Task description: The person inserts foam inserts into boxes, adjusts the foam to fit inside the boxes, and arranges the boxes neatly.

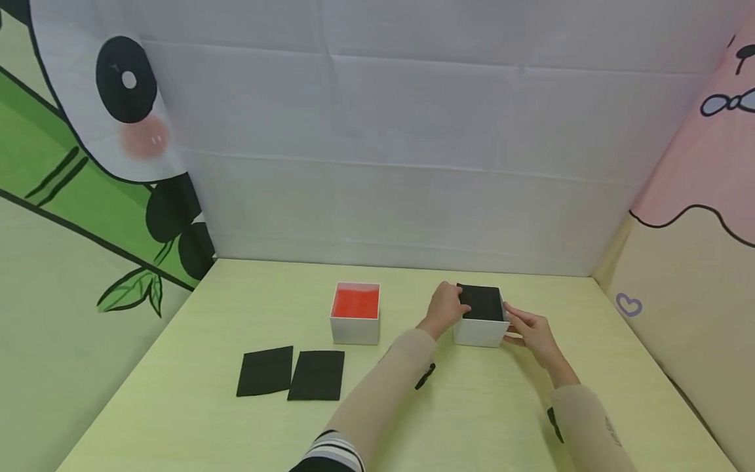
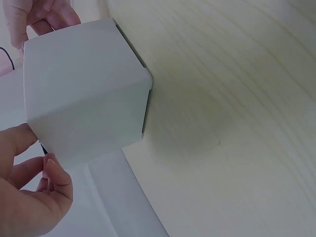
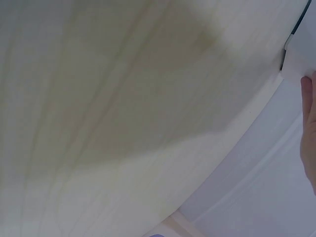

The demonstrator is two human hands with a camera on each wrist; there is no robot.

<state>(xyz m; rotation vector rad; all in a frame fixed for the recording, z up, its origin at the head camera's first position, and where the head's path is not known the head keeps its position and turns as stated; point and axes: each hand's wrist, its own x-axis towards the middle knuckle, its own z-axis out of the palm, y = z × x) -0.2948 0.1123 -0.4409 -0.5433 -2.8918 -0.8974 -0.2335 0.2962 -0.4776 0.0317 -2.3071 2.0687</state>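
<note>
Toward the table's right stands a white box (image 1: 480, 333) with a black sheet (image 1: 482, 303) lying at its open top. At the box's left rim my left hand (image 1: 444, 309) pinches the edge of this black sheet. In the left wrist view the left hand (image 2: 34, 192) has its thumb and finger at the box's top edge, where a little black shows. My right hand (image 1: 533, 335) touches the box's right side with fairly straight fingers. Only part of the right hand (image 3: 309, 128) appears in the right wrist view. The inside of this box is hidden under the sheet.
Left of the hands stands another white box (image 1: 355, 331), open, with a red surface (image 1: 356, 303) inside. Nearer the front left, two black sheets (image 1: 265, 372) lie side by side on the pale wooden table (image 1: 194, 419). A white cloth (image 1: 383, 164) hangs behind the table.
</note>
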